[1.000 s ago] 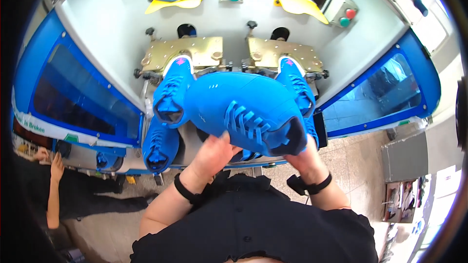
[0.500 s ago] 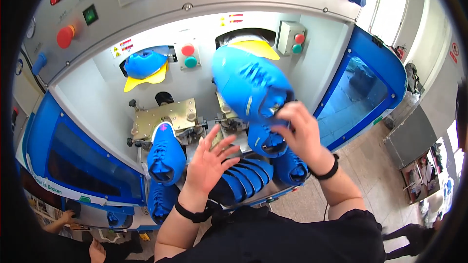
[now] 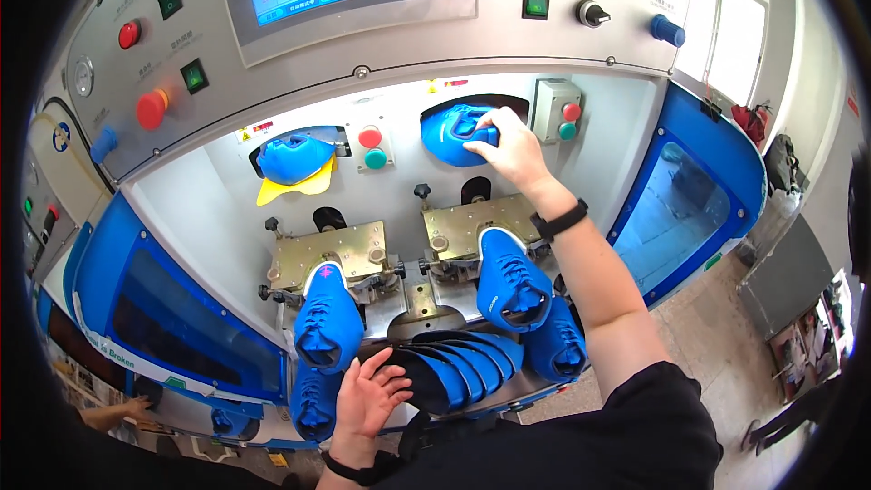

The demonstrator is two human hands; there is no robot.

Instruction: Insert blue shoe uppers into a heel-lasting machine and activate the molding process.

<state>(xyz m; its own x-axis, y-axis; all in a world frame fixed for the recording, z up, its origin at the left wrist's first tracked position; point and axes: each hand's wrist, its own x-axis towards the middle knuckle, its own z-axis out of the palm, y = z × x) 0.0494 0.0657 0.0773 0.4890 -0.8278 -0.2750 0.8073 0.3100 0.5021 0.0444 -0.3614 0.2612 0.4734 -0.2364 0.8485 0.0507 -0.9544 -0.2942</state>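
Observation:
My right hand [image 3: 515, 150] pinches the heel opening of a blue lace-up shoe upper [image 3: 445, 136], whose toe end is at the right-hand slot in the machine's back wall. My left hand [image 3: 367, 396] is open and holds nothing, its palm turned up and its fingers loosely curled. Beside it lies a row of curved blue pieces [image 3: 476, 367] with dark insides. At the left slot sits another blue upper [image 3: 295, 156], with a yellow flap [image 3: 288, 191] under it. Two more uppers rest toe-inward below the brass-coloured plates, one left [image 3: 327, 327] and one right [image 3: 514, 286].
Further blue uppers lie at the lower left [image 3: 313, 404] and lower right [image 3: 555, 345]. Red and green button boxes stand beside each slot, left [image 3: 372, 147] and right [image 3: 557, 113]. Blue-framed side panels flank the work space. Another person's hand [image 3: 136, 410] shows at far left.
My right hand has carried the upper away from me to the right slot, where the yellow flap no longer shows. My left hand has dropped back toward me. The view has tilted up, showing more screen.

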